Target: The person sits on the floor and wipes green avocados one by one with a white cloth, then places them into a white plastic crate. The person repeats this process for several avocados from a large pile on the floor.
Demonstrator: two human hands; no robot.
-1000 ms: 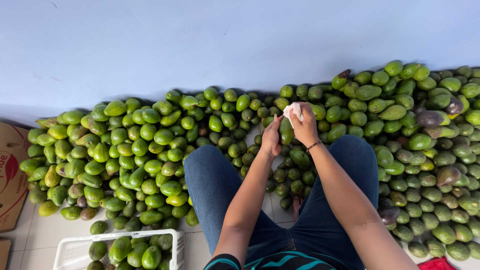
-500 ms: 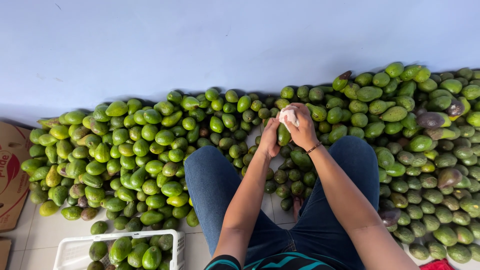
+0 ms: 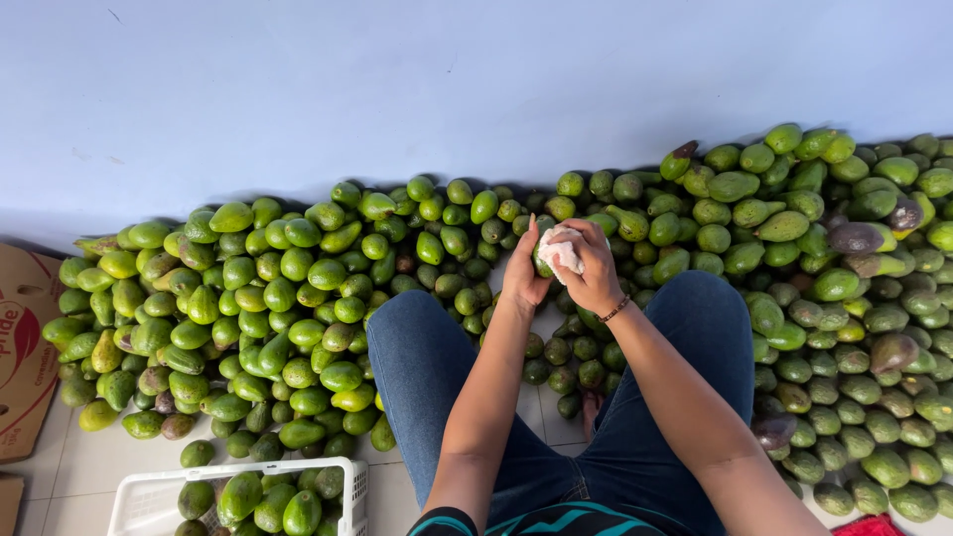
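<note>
My left hand [image 3: 521, 273] cups a green avocado [image 3: 543, 261] from the left, above my knees. My right hand [image 3: 594, 268] presses a white cloth [image 3: 562, 248] against that fruit from the right, and a thin bracelet sits on that wrist. Most of the avocado is hidden between the palm and the cloth. Both hands hover over a big heap of green avocados [image 3: 288, 298] that spreads along the wall in front of me.
A white plastic crate [image 3: 149, 496] with several avocados stands at the lower left. A brown cardboard box [image 3: 25, 347] lies at the left edge. Darker, purplish avocados [image 3: 856, 238] are mixed into the right heap. My blue-jeaned legs [image 3: 417, 367] stretch over the tiled floor.
The hands stay in nearly the same spot. The cloth in my right hand has shifted over the avocado, which sits a little lower against my left palm.
</note>
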